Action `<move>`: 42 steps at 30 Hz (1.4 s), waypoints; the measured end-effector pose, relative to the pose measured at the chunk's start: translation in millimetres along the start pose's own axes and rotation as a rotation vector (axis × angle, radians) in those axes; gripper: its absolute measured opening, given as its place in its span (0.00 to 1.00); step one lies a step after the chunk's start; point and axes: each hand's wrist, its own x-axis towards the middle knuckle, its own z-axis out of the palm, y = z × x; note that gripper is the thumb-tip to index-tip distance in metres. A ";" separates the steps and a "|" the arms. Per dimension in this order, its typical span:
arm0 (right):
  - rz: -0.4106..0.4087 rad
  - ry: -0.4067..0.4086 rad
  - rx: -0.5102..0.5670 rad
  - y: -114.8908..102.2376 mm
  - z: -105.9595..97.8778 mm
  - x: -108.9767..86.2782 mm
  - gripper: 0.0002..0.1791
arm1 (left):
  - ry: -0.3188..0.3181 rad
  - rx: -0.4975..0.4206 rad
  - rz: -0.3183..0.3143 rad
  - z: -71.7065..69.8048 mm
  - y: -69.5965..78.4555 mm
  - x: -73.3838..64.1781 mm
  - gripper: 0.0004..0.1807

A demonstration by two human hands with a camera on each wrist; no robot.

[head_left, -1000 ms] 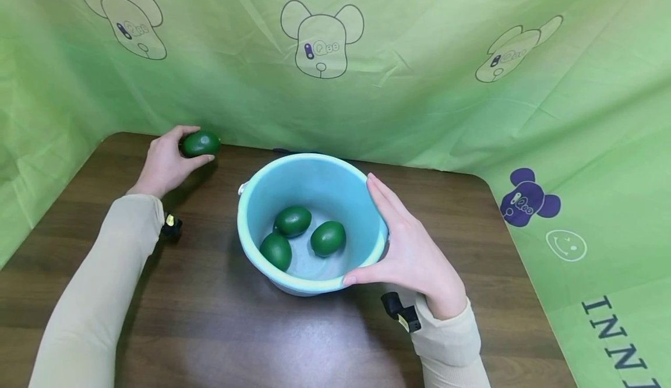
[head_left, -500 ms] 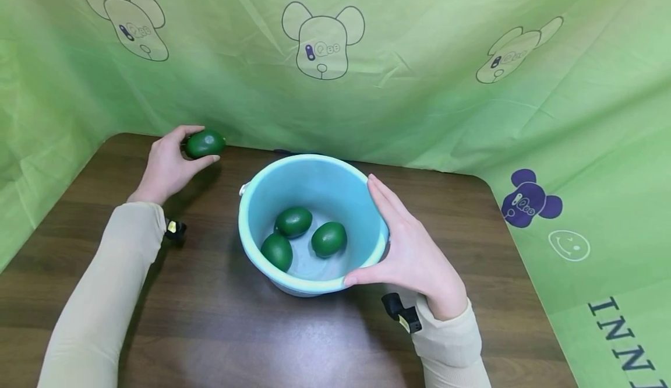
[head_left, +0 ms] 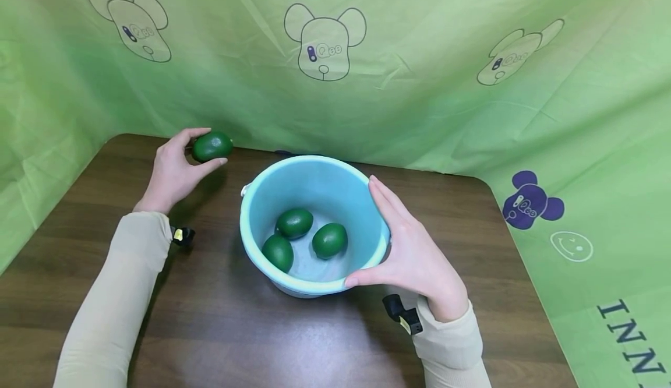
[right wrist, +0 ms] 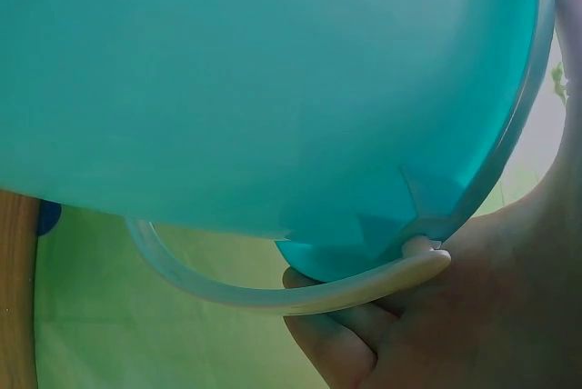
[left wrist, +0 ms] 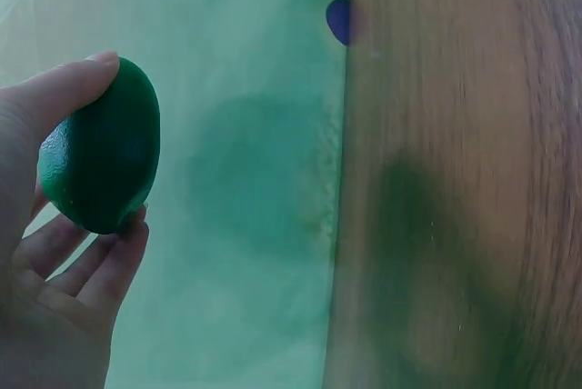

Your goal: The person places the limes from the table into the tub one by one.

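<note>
Between its thumb and fingers, my left hand (head_left: pixel 175 175) grips a dark green lime (head_left: pixel 212 145) above the back left of the table. The left wrist view shows the smooth oval lime (left wrist: pixel 118 148) with the thumb on one end and fingertips at the other. A light blue bucket (head_left: pixel 325 181) stands mid-table, its opening towards me. Inside it, on the bottom, lie three limes (head_left: pixel 295 224). My right hand (head_left: pixel 421 263) holds the bucket's right side, thumb on the near rim and fingers along the far right rim. The right wrist view shows its pale handle (right wrist: pixel 273 298) hanging outside.
A brown wooden table (head_left: pixel 225 330) lies beneath. Green cloth (head_left: pixel 409 114) printed with bear-like heads hangs behind it and along both sides. A black wrist camera (head_left: pixel 183 236) sits at my left cuff, another (head_left: pixel 402 315) at my right.
My left hand has moved slightly to the right with the lime, nearer the bucket. The right hand and the bucket have stayed almost still.
</note>
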 end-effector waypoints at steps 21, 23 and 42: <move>-0.009 0.002 -0.010 1.0 0.8 -0.4 0.81 | 0.060 -0.031 0.048 6.2 12.6 -7.5 0.35; -0.010 0.003 -0.011 1.1 0.9 -0.5 0.81 | 0.071 -0.036 0.050 6.1 14.7 -9.0 0.35; -0.015 0.004 -0.015 1.3 0.1 -0.3 0.81 | 0.138 -0.081 0.027 3.6 27.2 -20.5 0.35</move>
